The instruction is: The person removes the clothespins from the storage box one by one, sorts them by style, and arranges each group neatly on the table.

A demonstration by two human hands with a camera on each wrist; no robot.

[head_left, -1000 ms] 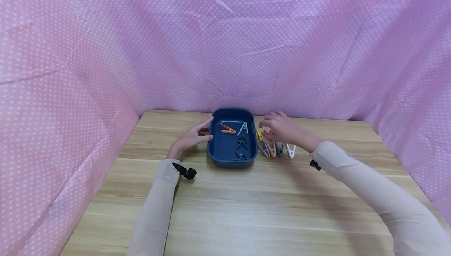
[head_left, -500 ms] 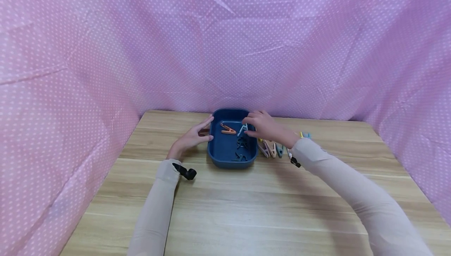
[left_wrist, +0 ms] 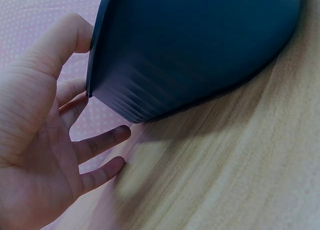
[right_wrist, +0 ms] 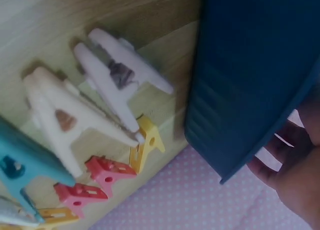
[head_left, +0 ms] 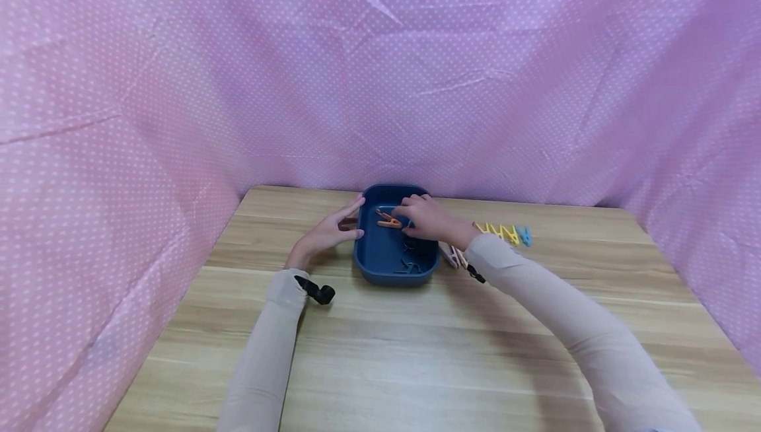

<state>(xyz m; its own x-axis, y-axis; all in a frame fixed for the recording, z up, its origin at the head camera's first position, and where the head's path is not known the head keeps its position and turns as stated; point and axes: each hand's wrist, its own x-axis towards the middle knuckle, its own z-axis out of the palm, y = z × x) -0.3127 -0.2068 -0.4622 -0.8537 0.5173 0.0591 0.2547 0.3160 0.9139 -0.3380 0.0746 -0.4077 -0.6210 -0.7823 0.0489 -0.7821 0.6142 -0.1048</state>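
While my right grip (head_left: 429, 218) hangs over the right half of the dark blue tray (head_left: 395, 280), its fingertips bent downward, I cannot tell whether anything is held in it; the palm and tips are hidden. My left grip (head_left: 326, 232) is spread, thumb and fingertips set against the tray's left rim, nothing enclosed.

Finding on position: the orange spring clip (head_left: 389, 224) lies on the tray floor just left of my right fingertips, long axis roughly across the tray, its arms meeting at the end nearer those fingertips. Contact between the two cannot be confirmed. A small dark clip (head_left: 410, 267) sits nearer to me in the same tray.

The remaining clips lie on the worktop (head_left: 380, 359), outside the tray's right wall. Noted at the right wrist: a pale lilac clip (right_wrist: 121, 93) nearest the wall, then a cream clip (right_wrist: 82, 112) and a teal clip (right_wrist: 25, 167), all with long axes aslant and forked ends toward the far edge. Beyond them are red clips (right_wrist: 107, 175) and a yellow clip (right_wrist: 146, 141).

Assessment: the governing relation is that wall. My right side is nearer to every loose clip; any reach for one would run rightward over the rim, back beneath my present forearm line.
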